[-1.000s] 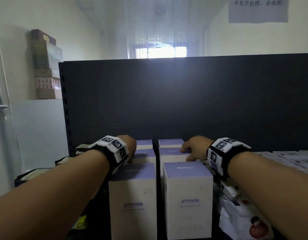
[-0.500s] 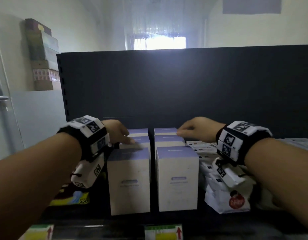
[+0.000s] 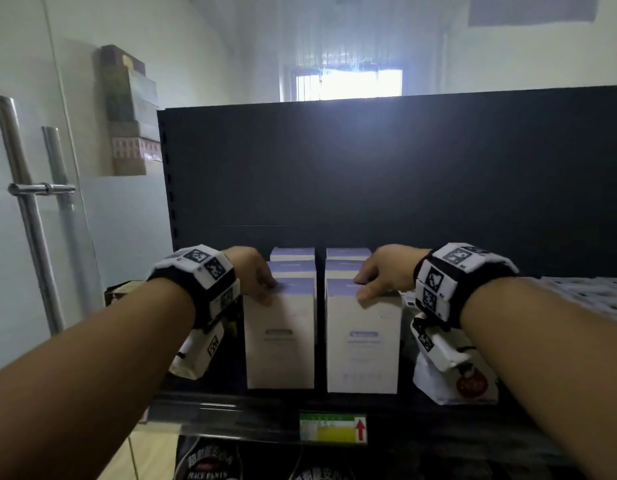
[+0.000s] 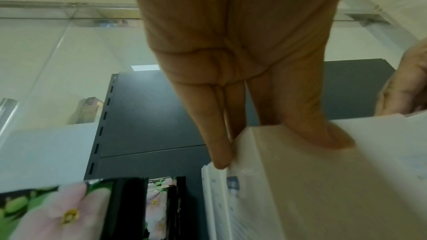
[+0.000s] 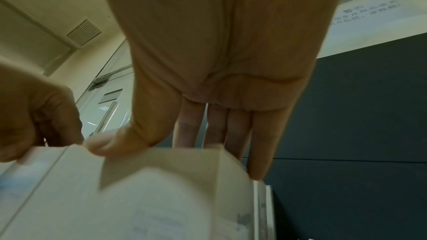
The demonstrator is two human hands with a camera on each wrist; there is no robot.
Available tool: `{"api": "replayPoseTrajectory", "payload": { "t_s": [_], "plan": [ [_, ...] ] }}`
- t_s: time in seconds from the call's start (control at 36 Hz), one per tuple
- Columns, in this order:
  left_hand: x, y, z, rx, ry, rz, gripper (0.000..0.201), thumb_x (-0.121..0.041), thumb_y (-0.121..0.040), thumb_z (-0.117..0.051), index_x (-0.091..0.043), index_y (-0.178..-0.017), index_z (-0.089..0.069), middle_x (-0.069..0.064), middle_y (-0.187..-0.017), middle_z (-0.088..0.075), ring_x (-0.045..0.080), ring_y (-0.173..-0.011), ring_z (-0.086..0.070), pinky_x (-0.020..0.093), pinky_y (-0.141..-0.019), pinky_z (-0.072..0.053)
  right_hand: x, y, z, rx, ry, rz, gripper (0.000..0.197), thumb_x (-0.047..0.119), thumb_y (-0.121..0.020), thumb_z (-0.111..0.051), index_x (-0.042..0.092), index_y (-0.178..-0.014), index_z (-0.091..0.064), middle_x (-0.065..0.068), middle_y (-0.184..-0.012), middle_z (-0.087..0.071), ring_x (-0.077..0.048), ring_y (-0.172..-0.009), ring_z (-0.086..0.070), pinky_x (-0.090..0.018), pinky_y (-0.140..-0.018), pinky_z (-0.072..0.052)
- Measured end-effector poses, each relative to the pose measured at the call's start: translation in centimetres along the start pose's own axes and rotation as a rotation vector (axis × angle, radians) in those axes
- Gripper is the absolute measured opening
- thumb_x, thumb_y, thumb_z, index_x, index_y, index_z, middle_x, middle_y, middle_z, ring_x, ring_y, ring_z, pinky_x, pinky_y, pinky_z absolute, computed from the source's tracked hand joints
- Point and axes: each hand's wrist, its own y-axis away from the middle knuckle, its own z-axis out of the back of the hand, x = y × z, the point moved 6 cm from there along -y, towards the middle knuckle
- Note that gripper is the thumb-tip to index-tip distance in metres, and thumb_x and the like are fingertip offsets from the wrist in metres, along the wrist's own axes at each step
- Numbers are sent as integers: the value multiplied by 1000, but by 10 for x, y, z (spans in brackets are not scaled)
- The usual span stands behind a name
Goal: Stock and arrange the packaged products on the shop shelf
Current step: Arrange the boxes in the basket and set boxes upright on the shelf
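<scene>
Two rows of white boxes with lilac tops, three deep, upright on the dark shelf [image 3: 230, 398], rows just apart. Left hand [image 3: 255, 275] clamped on the front left box [image 3: 280, 336]: thumb on the near face, fingers [image 4: 219, 145] down the outer side. Right hand [image 3: 386, 275] clamped likewise on the front right box [image 3: 363, 341], thumb at the front edge, fingers [image 5: 258, 145] down the right side. White pouches [image 3: 456, 382] beside the right row; flower-printed packs [image 4: 53, 211] left of the left row. Judged well along: both rows filled and roughly square to the shelf lip. Probably left: squaring the front pair flush, closing or evening the gap, tidying the slumped pouches. Lower shelves too dark to judge.
</scene>
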Motion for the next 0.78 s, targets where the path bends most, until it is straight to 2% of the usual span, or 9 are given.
{"api": "replayPoseTrajectory", "payload": {
  "t_s": [0.11, 0.31, 0.33, 0.39, 0.42, 0.53, 0.58, 0.69, 0.78],
  "plan": [
    [1, 4, -3, 1, 30, -14, 42, -36, -75, -77, -27, -116, -68, -11, -116, -66, 4, -97, -58, 15, -80, -38, -4, -1, -4, -1, -34, -20, 51, 41, -82, -72, 14, -125, -64, 2, -128, -62, -15, -115, -57, -23, -97, -41],
    [4, 16, -3, -35, -6, -40, 49, -46, -83, -66, -30, -129, -57, -9, -122, -62, 11, -110, -57, 16, -81, -36, -5, -1, -5, 2, -21, -56, 52, 45, -82, -70, 17, -126, -63, 3, -133, -59, -15, -120, -54, -24, -101, -38],
    [9, 20, 0, -47, 27, -34, 49, -45, -85, -64, -28, -130, -56, -9, -117, -65, 11, -107, -59, 15, -78, -37, -5, -1, -5, 3, -22, -59, 52, 44, -82, -71, 17, -126, -64, 3, -133, -59, -15, -119, -54, -24, -101, -38],
    [25, 30, 11, -101, 124, 11, 38, -44, -87, -61, -30, -122, -61, -10, -98, -71, 9, -91, -63, 14, -70, -41, -4, -1, -4, 11, -26, -66, 52, 43, -82, -71, 16, -125, -64, 3, -132, -59, -15, -118, -55, -25, -102, -39],
    [37, 36, 20, -147, 136, 38, 33, -42, -87, -60, -31, -118, -63, -8, -95, -72, 8, -86, -62, 16, -69, -41, -3, 0, -4, 14, -28, -70, 52, 42, -81, -72, 16, -125, -64, 3, -131, -59, -14, -117, -55, -25, -101, -40],
    [97, 61, 46, -295, 89, 215, 29, -30, -88, -63, -22, -116, -67, 0, -119, -66, 17, -104, -58, 23, -85, -40, 0, -3, -2, 41, -13, -97, 52, 40, -80, -74, 16, -125, -64, 4, -125, -62, -12, -110, -57, -24, -96, -41],
    [128, 73, 50, -287, 80, 311, 30, -28, -88, -64, -19, -116, -67, 2, -122, -64, 21, -109, -57, 28, -90, -41, -1, -4, 0, 52, 5, -118, 53, 39, -78, -76, 16, -124, -64, 5, -118, -65, -11, -104, -59, -25, -95, -42],
    [180, 97, 41, -236, 105, 446, 40, -31, -85, -68, -16, -122, -63, 6, -128, -59, 23, -116, -55, 31, -99, -42, 6, -9, 5, 111, 69, -123, 56, 43, -77, -76, 15, -124, -64, 5, -124, -64, -10, -109, -58, -27, -101, -41],
    [204, 108, 29, -184, 164, 495, 53, -33, -80, -73, -16, -128, -57, 7, -132, -56, 24, -120, -53, 34, -103, -41, 25, -15, 21, 26, 65, -105, 58, 48, -80, -71, 16, -127, -61, 5, -129, -61, -9, -110, -53, -22, -95, -36]
  ]
}}
